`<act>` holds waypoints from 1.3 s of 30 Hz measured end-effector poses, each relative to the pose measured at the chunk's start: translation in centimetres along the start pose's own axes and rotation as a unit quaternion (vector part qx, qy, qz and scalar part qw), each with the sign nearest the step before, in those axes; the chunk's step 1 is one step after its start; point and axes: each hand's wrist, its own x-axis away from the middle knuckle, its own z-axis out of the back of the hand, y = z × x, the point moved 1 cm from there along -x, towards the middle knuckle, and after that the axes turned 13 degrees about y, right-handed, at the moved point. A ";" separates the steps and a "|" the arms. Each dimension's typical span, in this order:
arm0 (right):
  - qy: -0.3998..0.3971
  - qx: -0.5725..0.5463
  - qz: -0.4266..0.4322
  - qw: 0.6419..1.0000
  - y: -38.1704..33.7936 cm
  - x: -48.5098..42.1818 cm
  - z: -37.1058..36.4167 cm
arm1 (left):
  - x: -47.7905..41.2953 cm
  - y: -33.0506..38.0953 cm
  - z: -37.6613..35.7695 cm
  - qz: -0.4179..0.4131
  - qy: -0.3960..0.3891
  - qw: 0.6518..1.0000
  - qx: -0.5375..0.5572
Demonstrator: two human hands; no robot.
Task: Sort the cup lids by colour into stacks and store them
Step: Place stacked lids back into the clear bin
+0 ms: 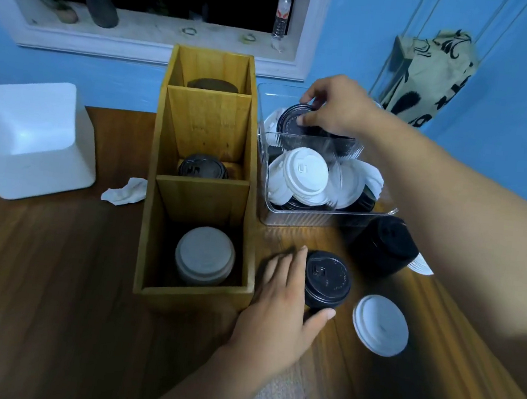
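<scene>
A clear plastic bin (327,220) at the right holds a jumble of white lids (306,174) and black lids. My right hand (335,105) reaches into its far end and grips a black lid (290,121) tilted on edge. My left hand (281,300) curls around a short stack of black lids (326,281) standing on the table. A taller black stack (383,243) lies behind it, and a white stack (380,324) sits to the right. The wooden organiser (201,193) holds white lids (205,258) in its near compartment and dark lids (202,167) in the middle one.
A white foam box (30,138) stands at the left of the wooden table (49,275), with a crumpled tissue (124,190) beside the organiser. A few white lids (421,266) peek out under my right forearm. A blue wall and a window ledge with a bottle (281,17) lie behind.
</scene>
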 end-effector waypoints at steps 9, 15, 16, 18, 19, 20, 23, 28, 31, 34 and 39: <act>-0.032 -0.347 -0.114 0.930 1.6 2.9 4.9 | -0.1 -0.1 -0.1 -0.008 0.003 1.000 -0.012; -0.026 -0.490 -0.196 0.849 2.9 14.9 5.4 | -0.1 -0.1 -0.1 -0.009 0.004 1.000 -0.007; -0.022 -0.503 -0.206 0.839 3.0 17.7 5.1 | -0.1 -0.1 -0.2 -0.009 0.003 1.000 -0.008; -0.015 -0.531 -0.239 0.813 3.2 23.8 4.1 | -0.2 -0.1 -0.2 -0.012 0.002 1.000 -0.013; -0.015 -0.543 -0.258 0.799 3.3 26.7 3.7 | -0.2 -0.1 -0.1 -0.014 0.001 1.000 -0.013; -0.017 -0.557 -0.279 0.782 3.6 29.4 3.2 | -0.3 0.0 -0.1 -0.013 -0.001 1.000 -0.009; -0.017 -0.569 -0.331 0.752 4.4 35.1 1.9 | -0.3 -0.1 -0.1 -0.009 -0.002 1.000 -0.006; 0.008 -0.493 -0.346 0.798 4.9 38.8 0.3 | -0.2 0.2 0.0 -0.010 -0.001 1.000 -0.016; 0.015 -0.394 -0.293 0.871 4.3 40.0 0.0 | -0.2 0.3 0.0 -0.016 -0.008 1.000 -0.015; 0.007 -0.233 -0.211 0.949 4.4 40.5 0.5 | -0.1 0.2 0.0 -0.020 -0.010 1.000 -0.019; 0.001 -0.049 -0.073 0.996 4.9 40.6 0.3 | 0.0 0.1 0.0 -0.013 -0.007 1.000 -0.020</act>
